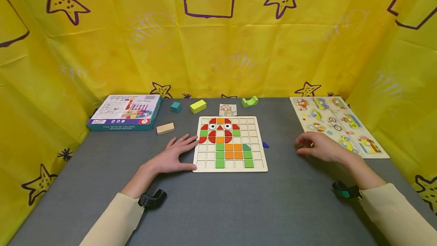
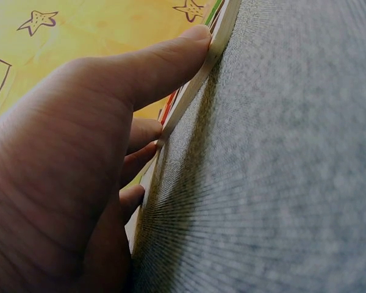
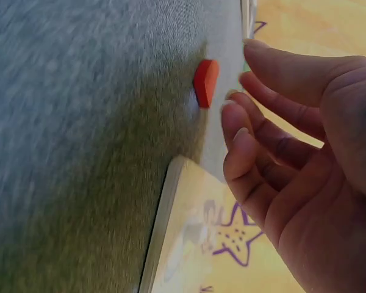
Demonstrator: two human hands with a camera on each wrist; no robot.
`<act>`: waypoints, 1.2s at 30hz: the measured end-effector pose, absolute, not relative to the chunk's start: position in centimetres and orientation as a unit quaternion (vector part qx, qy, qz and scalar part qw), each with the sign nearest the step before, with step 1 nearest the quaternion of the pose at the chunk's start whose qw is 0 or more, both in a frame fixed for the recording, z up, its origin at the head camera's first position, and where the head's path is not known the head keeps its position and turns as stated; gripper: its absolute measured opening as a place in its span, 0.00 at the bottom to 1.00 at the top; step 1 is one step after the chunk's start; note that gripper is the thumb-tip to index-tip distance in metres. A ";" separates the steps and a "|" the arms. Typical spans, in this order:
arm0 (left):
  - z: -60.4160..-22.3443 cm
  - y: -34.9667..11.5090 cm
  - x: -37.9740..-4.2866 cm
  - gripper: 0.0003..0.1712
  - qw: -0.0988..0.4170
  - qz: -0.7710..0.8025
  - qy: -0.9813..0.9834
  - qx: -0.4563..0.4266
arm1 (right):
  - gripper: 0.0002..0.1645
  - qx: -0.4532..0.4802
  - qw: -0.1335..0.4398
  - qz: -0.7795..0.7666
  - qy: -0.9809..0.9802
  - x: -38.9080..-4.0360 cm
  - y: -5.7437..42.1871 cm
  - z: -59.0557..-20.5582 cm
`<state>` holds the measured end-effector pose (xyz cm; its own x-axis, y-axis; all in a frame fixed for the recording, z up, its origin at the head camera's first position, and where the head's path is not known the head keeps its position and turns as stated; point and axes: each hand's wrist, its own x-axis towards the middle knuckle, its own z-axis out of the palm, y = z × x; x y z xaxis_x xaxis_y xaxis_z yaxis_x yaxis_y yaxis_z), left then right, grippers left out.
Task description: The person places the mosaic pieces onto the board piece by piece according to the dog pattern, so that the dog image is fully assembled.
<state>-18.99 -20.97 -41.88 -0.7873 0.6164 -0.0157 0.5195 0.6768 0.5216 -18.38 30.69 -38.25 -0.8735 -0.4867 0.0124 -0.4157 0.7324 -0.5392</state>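
A wooden grid board (image 1: 206, 155) lies at the middle of the table, its cells partly filled with red, green, orange and eyed tiles forming an animal figure. Spread straight, the fingers and thumb of my left hand (image 1: 168, 158) touch the board's left edge. To the right of the board, my right hand (image 1: 322, 146) hovers low over the table with its fingers loosely bent. Beneath its fingertips lies a small red tile with a curved edge (image 3: 205, 83); the right wrist view shows a gap between them. A small blue tile (image 1: 265, 145) sits just off the board's right edge.
A picture puzzle board (image 1: 329, 113) lies at the right, close to my right hand. At the back left are a boxed toy (image 1: 124, 113), a plain wooden block (image 1: 165, 128), a teal block (image 1: 175, 107) and a yellow block (image 1: 198, 106). Behind the board are a picture card (image 1: 228, 109) and a green arch block (image 1: 250, 101).
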 end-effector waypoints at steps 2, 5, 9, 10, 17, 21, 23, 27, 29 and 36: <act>-41.8 -21.0 -19.0 0.53 0.095 0.255 0.910 0.313 | 0.12 -0.250 0.073 -0.270 0.927 -18.2 31.0 -38.1; -41.8 -21.0 -18.9 0.53 0.093 0.256 0.909 0.316 | 0.11 -0.260 0.076 -0.262 0.926 -18.0 31.2 -38.3; -41.9 -21.0 -18.9 0.53 0.097 0.253 0.910 0.313 | 0.10 -0.265 0.079 -0.256 0.926 -17.9 31.2 -38.6; -41.9 -21.0 -18.9 0.54 0.097 0.251 0.911 0.312 | 0.10 -0.264 0.080 -0.254 0.927 -17.9 31.2 -38.6; -42.0 -20.9 -18.9 0.54 0.095 0.246 0.913 0.313 | 0.09 -0.260 0.077 -0.241 0.932 -18.0 31.1 -38.7; -41.8 -20.9 -18.9 0.54 0.100 0.246 0.913 0.310 | 0.08 -0.251 0.084 -0.236 0.935 -18.1 30.9 -38.6; -41.8 -20.9 -18.9 0.54 0.101 0.247 0.912 0.310 | 0.09 -0.252 0.083 -0.235 0.935 -18.1 30.9 -38.6; -41.8 -20.9 -18.9 0.54 0.103 0.246 0.913 0.308 | 0.10 -0.259 0.079 -0.238 0.933 -18.2 30.7 -38.6; -41.9 -20.9 -18.9 0.54 0.104 0.246 0.913 0.308 | 0.10 -0.264 0.080 -0.239 0.931 -18.2 30.6 -38.5; -41.9 -20.8 -18.9 0.54 0.103 0.248 0.913 0.308 | 0.06 -0.270 0.090 -0.279 0.917 -18.4 30.2 -38.6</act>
